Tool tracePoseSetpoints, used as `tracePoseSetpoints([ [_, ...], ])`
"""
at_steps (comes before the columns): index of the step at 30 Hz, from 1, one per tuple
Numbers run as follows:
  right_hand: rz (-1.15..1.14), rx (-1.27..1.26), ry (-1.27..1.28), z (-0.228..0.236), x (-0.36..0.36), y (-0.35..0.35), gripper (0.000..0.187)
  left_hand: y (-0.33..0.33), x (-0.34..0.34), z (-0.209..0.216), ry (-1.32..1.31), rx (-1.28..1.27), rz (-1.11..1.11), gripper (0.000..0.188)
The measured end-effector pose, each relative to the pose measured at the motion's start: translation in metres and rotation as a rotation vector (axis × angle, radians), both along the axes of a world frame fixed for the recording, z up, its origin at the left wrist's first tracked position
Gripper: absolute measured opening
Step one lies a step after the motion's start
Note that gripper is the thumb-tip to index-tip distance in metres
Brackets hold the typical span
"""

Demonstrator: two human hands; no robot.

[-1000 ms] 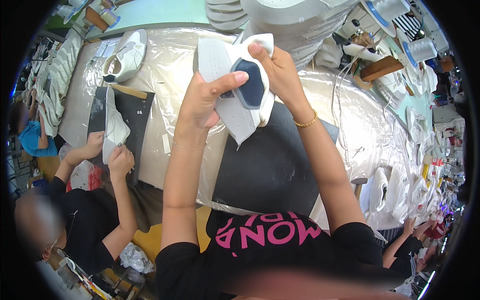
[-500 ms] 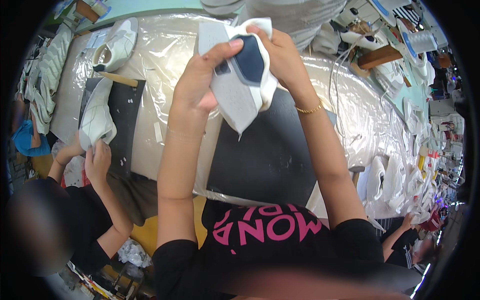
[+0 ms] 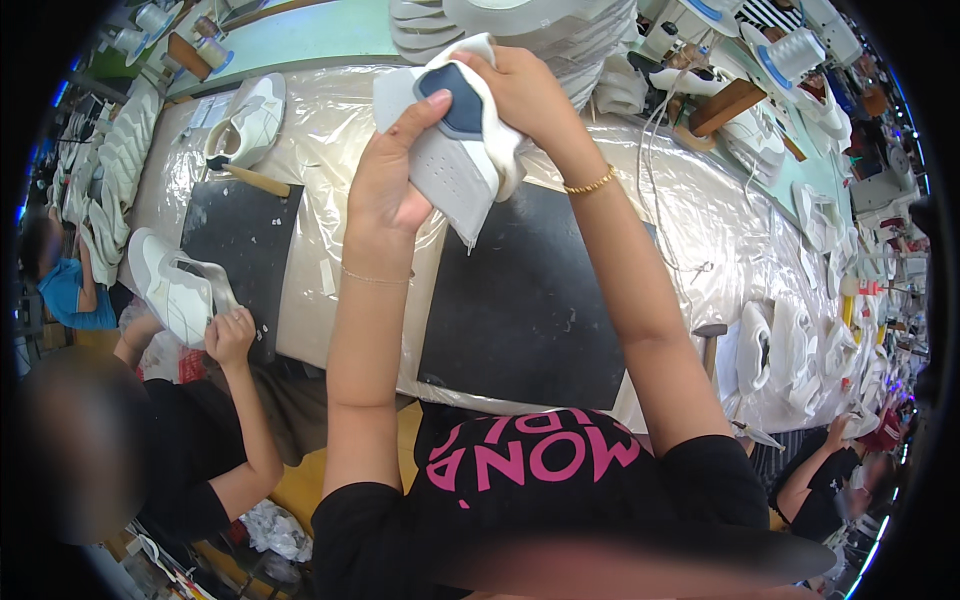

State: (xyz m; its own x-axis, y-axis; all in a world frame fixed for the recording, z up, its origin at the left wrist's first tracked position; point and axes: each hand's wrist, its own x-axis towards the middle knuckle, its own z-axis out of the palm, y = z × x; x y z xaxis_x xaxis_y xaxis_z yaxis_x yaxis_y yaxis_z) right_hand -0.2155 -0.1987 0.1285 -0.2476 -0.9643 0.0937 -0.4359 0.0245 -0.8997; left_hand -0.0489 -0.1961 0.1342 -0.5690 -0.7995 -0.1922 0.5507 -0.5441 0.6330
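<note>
Above the bench, both my hands hold one shoe upper [image 3: 455,185], light grey and white with a padded white collar and a dark navy patch. It is tilted, its perforated grey side hanging downward and loose threads at its lower tip. My left hand [image 3: 395,165] grips its left side, with the thumb pressed on the navy patch. The fingers behind the upper are hidden. At the collar's top right, my right hand [image 3: 518,88] is closed on the white edge. Below the upper lies a black mat [image 3: 530,300] on the plastic-covered bench [image 3: 330,225].
To the left, a co-worker's hands hold a white shoe upper [image 3: 170,290] beside another black mat [image 3: 235,230]. A wooden-handled tool [image 3: 257,180] and a white shoe upper [image 3: 250,125] lie beyond. A hammer [image 3: 710,345] and several uppers [image 3: 790,350] sit right; thread spools [image 3: 795,58] stand far right.
My hands and the upper have shifted a little left, and the upper has turned slightly. The co-worker's upper has tipped over to the left. The whole view has shifted somewhat.
</note>
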Motion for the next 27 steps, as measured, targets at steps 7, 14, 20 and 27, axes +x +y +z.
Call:
tracePoseSetpoints([
  [7, 0.140, 0.085, -0.038, -0.019, -0.002, -0.017, 0.044, -0.010, 0.004, -0.024, 0.138, 0.165, -0.012, 0.038],
  [14, 0.129, 0.152, -0.004, -0.029, -0.001, -0.020, 0.043, -0.003, -0.005, -0.019, 0.181, 0.269, 0.004, 0.032],
  [20, 0.216, 0.019, 0.124, -0.042, -0.011, -0.030, 0.040, -0.005, 0.001, -0.026, 0.231, 0.269, -0.018, 0.033],
  [27, 0.114, 0.068, 0.074, -0.055, -0.005, -0.025, 0.050, 0.000, -0.006, -0.026, 0.251, 0.255, -0.012, 0.028],
])
